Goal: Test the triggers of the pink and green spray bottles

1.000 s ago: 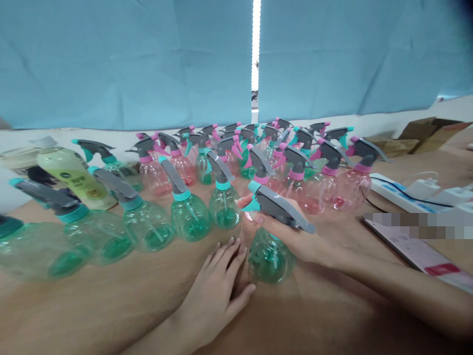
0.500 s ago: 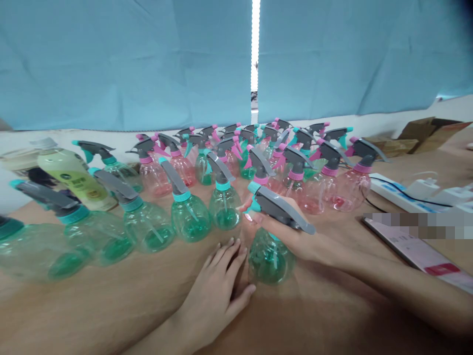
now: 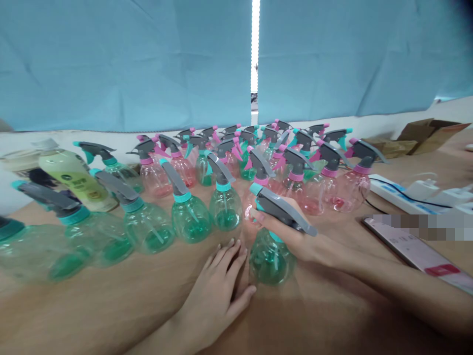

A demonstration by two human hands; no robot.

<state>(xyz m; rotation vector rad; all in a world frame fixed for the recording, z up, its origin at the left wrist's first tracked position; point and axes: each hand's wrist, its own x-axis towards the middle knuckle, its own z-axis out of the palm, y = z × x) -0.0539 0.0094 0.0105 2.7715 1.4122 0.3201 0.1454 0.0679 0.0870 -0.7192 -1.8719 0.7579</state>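
A green spray bottle (image 3: 272, 259) with a grey and teal spray head stands upright on the table, a little green liquid inside. My right hand (image 3: 295, 229) is wrapped round its neck and trigger from the right, with the fingers in front of the trigger and partly hidden by the head. My left hand (image 3: 221, 288) lies flat on the table just left of this bottle, fingers stretched out and holding nothing. Beyond the left fingertips stands another green spray bottle (image 3: 226, 209), and a similar green bottle (image 3: 191, 222) is beside it.
Several pink spray bottles (image 3: 349, 190) crowd the back, mixed with green ones. A pale green bottle (image 3: 74, 172) stands at the left. On the right are a phone (image 3: 410, 246), a white power strip (image 3: 395, 192) with plugs, and a cardboard box (image 3: 424, 135).
The trigger that stuck out before is now drawn in behind my right fingers. The bottle stays in place, and my left hand has not moved.
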